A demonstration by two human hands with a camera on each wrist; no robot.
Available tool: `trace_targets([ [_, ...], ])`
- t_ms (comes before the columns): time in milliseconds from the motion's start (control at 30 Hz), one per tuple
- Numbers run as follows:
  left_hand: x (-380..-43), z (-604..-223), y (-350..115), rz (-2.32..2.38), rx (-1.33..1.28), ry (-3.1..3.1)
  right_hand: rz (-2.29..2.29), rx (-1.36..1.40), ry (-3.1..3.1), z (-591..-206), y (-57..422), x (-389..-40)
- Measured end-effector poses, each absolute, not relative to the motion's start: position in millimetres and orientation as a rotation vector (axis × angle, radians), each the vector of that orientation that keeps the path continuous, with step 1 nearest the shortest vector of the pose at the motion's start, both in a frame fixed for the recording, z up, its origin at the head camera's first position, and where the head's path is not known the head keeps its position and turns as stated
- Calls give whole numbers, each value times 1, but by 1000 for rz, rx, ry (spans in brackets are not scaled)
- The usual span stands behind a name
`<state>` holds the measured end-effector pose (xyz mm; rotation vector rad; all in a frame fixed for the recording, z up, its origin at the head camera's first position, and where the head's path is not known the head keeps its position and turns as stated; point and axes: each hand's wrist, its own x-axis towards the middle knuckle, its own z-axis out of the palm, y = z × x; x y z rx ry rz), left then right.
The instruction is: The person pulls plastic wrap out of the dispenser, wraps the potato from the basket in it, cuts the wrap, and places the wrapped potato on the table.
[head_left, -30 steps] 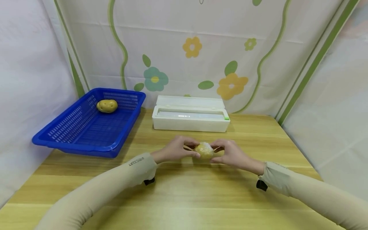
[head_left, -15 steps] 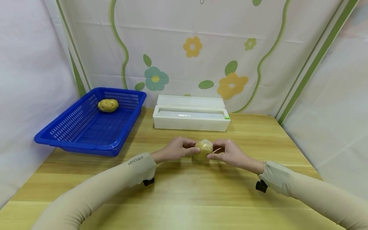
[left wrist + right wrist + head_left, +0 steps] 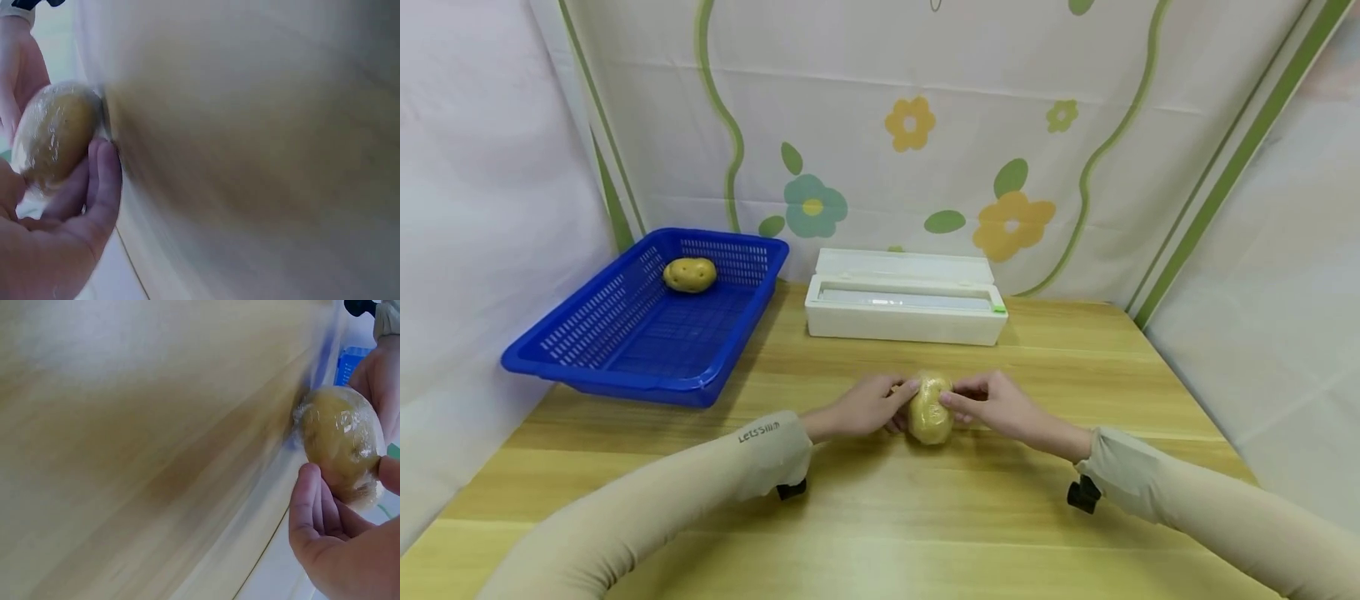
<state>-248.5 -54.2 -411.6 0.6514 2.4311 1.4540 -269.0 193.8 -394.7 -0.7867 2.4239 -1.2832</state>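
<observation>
Finding an oblong yellow-brown potato (image 3: 931, 412), wrapped in clear, glossy plastic film (image 3: 342, 428), held between 2 bare hands low over, or on, the pale wood-grain tabletop (image 3: 880, 525); unable to confirm contact with the wood. Positioned in front of the long white rectangular box (image 3: 906, 323), with translucent lid (image 3: 904, 265) raised, and well apart from the blue plastic mesh-sided basket (image 3: 625, 382) at left, seen to contain 1 dimpled yellow potato (image 3: 691, 275). Observed the left hand (image 3: 865, 406) with fingers curled along the left flank and thumb pressed above them, closed down to the width of the hold. Observed the right hand (image 3: 1000, 407) similarly bent, pinching with thumb on the upper face and fingers along the right flank. Judged firm, stiff and moderately light, hence unlikely to dent under ordinary finger pressure. Rated the film thin and soft, probably slick where taut, and liable to shift, crease or tear under a fingernail. Noted rounded sides, likely to encourage rolling if released on the flat surface. Recommend taking hold across the middle, with thumbs and fingers opposed on the 2 long flanks, and avoiding the crinkled ends for risk of peeling loose film.
</observation>
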Motion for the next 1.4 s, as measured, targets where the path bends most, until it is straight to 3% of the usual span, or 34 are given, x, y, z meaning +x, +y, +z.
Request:
trace_targets([
  [367, -248, -405, -54, 1250, 740, 2650, -1199, -828, 2721, -395, 185, -271],
  [767, -257, -403, -55, 1111, 901, 2701, -984, -1253, 2672, -394, 194, -272],
  [1400, -267, -406, -58, 1136, 1006, 2675, -960, -1217, 2706, -389, 182, -280],
])
